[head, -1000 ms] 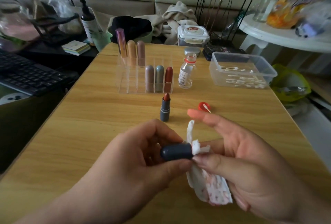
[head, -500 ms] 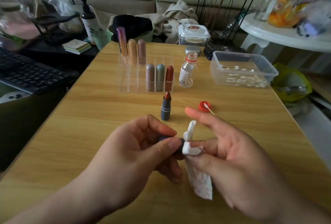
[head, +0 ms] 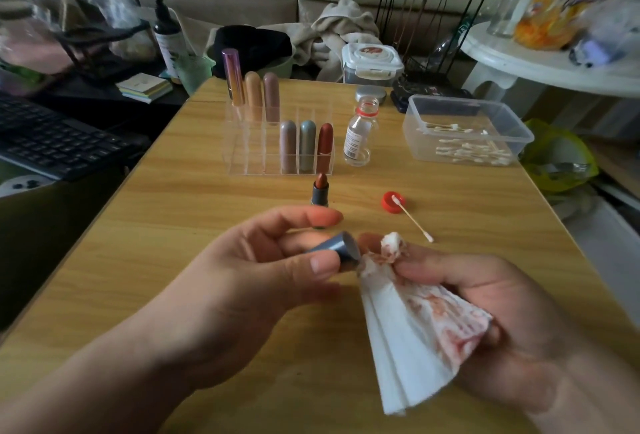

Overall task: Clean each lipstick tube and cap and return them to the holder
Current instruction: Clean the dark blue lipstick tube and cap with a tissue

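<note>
Six capped lipsticks (head: 307, 146); one open lipstick (head: 320, 191); one loose cap (head: 341, 250); one bottle (head: 358, 135); one tissue (head: 408, 329).

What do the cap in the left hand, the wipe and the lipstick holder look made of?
Cap: likely plastic or coated metal, dark grey satin sheen. Wipe: soft folded paper tissue, white, stained red. Holder: clear hard acrylic-like plastic, see-through walls.
</note>
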Available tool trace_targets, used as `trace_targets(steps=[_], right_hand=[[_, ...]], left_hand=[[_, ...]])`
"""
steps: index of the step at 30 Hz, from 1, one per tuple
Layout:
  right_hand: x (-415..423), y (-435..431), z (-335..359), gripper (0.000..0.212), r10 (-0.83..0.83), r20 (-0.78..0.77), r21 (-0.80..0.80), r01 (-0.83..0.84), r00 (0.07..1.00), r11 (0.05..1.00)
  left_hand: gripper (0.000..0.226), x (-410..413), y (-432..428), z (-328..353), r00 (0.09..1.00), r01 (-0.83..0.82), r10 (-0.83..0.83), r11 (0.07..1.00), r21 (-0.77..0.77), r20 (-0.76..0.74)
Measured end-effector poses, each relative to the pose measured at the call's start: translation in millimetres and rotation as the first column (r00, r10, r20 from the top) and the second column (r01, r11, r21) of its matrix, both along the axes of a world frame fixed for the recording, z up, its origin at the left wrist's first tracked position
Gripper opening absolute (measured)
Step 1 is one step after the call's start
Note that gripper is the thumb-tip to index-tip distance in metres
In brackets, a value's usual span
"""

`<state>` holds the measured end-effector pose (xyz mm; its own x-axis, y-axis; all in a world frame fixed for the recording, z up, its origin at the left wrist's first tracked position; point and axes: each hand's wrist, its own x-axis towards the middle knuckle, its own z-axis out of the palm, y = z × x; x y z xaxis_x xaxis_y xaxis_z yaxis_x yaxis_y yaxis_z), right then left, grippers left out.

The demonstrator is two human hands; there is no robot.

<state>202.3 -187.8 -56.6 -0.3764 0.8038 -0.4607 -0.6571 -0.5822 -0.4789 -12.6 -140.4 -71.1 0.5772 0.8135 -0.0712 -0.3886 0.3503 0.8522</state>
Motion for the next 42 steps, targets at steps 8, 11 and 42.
trace_targets(steps=[8, 11, 42], right_hand=[[-2.3, 1.6, 2.0, 0.039, -0.084, 0.127, 0.066, 0.077, 0.988, 0.995], [-1.5, 2.8, -1.2, 0.031, -0.197, 0.471, 0.218, 0.103, 0.86, 0.97], [-26.3, 54.1, -5.7, 0.047, -0.434, 0.886, 0.294, -0.526, -0.164, 0.798]], left_hand=[[0.041, 0.9, 0.2, 0.4, 0.995, 0.009, -0.002, 0.997, -0.072, 0.1], [0.028, -1.3, 0.0, 6.3, 0.982, -0.119, 0.116, 0.993, -0.011, -0.15], [0.014, -20.5, 32.5, 10.8, 0.719, -0.292, 0.353, 0.935, 0.2, -0.599]])
